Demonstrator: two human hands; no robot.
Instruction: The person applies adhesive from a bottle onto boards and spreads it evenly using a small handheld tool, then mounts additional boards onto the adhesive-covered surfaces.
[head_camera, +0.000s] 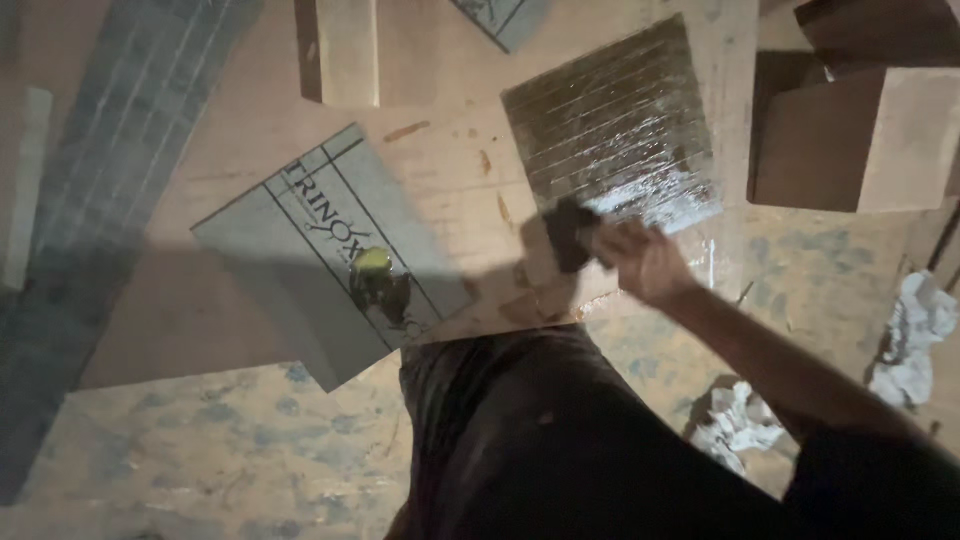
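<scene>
Far left: dim grey ribbed strip (120, 130) running diagonally along the floor, a pale narrow board (25, 185) at its edge. Next over, a grey panel (330, 250) with dark printed lines lies flat on the big wooden sheet (230, 300); a small yellow-green and black object (378, 275) sits on the panel near its lower corner, kind unclear. Top middle: a pale wooden block (350, 50) and the corner of another grey panel (505, 18). Bottom middle: person's dark-clothed leg (520, 440) fills the foreground, standing on mottled, paint-stained flooring (200, 440). Right of centre: square tile (610, 125) lying face down, back side ridged in parallel lines, shiny and wet-looking toward its lower right. Right hand (645, 262) comes in from lower right, fingers curled tight around a dark tool (570, 235), motion-blurred, exact type can't tell; the tool sits just below the tile's lower left edge, near it, contact not clear. Left hand is out of view, can't tell its state. Right side: crumpled white paper (740, 420) on the floor by the forearm, more crumpled paper (915, 335) at far right. Top right: brown box (850, 140) with a darker one (880, 25) behind it.
</scene>
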